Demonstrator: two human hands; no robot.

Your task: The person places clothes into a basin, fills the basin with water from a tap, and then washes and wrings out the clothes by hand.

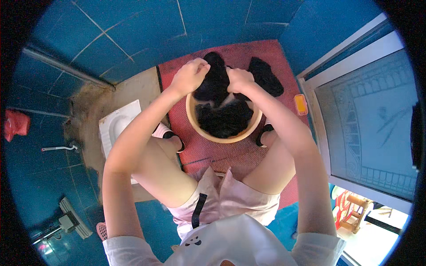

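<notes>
A yellowish round basin (192,122) stands on the red mat between my feet, with a dark wet garment (226,119) bunched in it. Over its far rim rises a piece of black cloth (215,77), and whether it joins the garment in the basin I cannot tell. My left hand (191,76) grips the left edge of this cloth with curled fingers. On its other side my right hand (240,80) is closed on the cloth, its fingertips partly hidden. Another black cloth (266,77) lies crumpled on the mat, just beyond my right hand.
An orange soap box (301,105) sits at the red mat's (208,153) right edge. Left of me is a white squat toilet (119,122). A white-framed glass door (364,111) is at the right; a brush (60,148) and a mop head (73,217) are at the left.
</notes>
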